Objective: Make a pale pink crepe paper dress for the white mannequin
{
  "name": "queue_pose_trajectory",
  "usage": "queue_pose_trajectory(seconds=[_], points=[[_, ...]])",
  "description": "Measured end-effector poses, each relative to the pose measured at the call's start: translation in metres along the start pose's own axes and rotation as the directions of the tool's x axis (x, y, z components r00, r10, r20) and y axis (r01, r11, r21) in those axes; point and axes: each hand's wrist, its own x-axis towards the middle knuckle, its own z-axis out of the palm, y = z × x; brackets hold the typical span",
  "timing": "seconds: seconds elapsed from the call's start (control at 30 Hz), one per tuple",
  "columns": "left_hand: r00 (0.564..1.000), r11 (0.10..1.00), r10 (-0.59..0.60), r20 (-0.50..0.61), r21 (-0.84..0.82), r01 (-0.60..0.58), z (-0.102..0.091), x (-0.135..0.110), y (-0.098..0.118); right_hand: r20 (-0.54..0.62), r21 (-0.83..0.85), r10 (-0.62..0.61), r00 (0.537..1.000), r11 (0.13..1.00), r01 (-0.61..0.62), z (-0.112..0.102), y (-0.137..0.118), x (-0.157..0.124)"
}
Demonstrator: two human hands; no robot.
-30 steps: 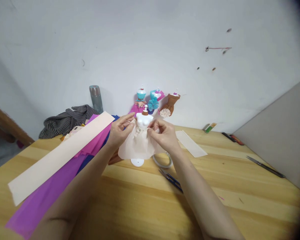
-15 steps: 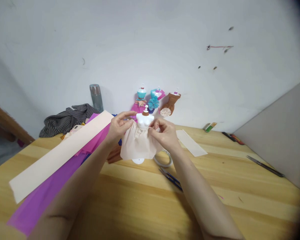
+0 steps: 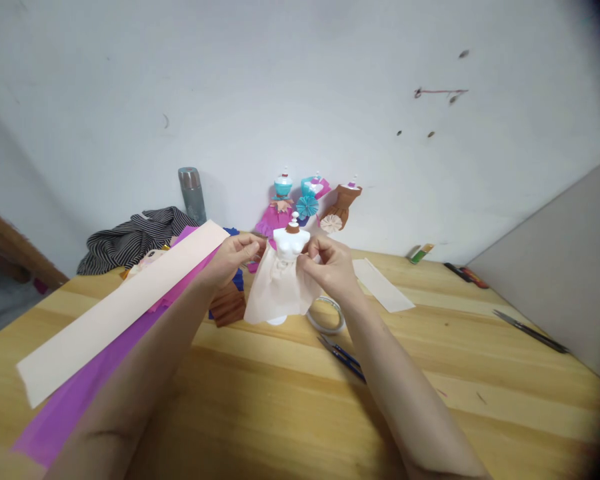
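Note:
A small white mannequin bust (image 3: 291, 243) stands on a round base near the middle of the wooden table (image 3: 290, 407). A cream paper skirt (image 3: 279, 290) wraps its waist. My left hand (image 3: 233, 257) pinches the skirt's left top edge. My right hand (image 3: 330, 265) pinches the skirt at the right of the waist. Both hands are closed on the paper.
A long cream paper strip (image 3: 115, 310) lies over purple and pink paper sheets (image 3: 75, 400) at left. A tape roll (image 3: 326, 315), blue scissors (image 3: 343, 357), brown pleated paper (image 3: 227, 305), another cream strip (image 3: 383, 285), three dressed mannequins (image 3: 307, 203), a flask (image 3: 191, 193), striped cloth (image 3: 130, 243), and tools (image 3: 530, 333) at right.
The skirt has been drawn narrower round the mannequin's waist. My left hand has closed into a tighter pinch at the skirt's top, and the brown pleated paper now shows beside it.

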Motion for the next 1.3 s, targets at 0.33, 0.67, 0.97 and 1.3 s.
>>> queue_pose_trajectory(seconds=[0.33,0.67,0.97,1.3], points=[[0.997,1.000,-0.021,0.068,0.018,0.020,0.006,0.005,0.001,0.001,0.008,0.015,1.000,1.000,-0.015,0.000,-0.001,0.001],[0.996,0.996,-0.010,0.089,0.087,0.002,0.003,0.018,0.011,0.022,0.041,0.023,0.999,0.999,-0.024,0.000,-0.003,0.000],[0.994,0.999,-0.021,0.110,0.039,0.017,0.001,0.013,-0.009,0.025,0.104,0.046,0.999,0.993,-0.049,0.001,0.003,0.001],[0.994,0.999,-0.026,0.107,-0.020,0.029,0.013,0.029,-0.024,0.049,0.174,0.051,0.998,0.983,-0.059,0.001,0.004,0.001]])
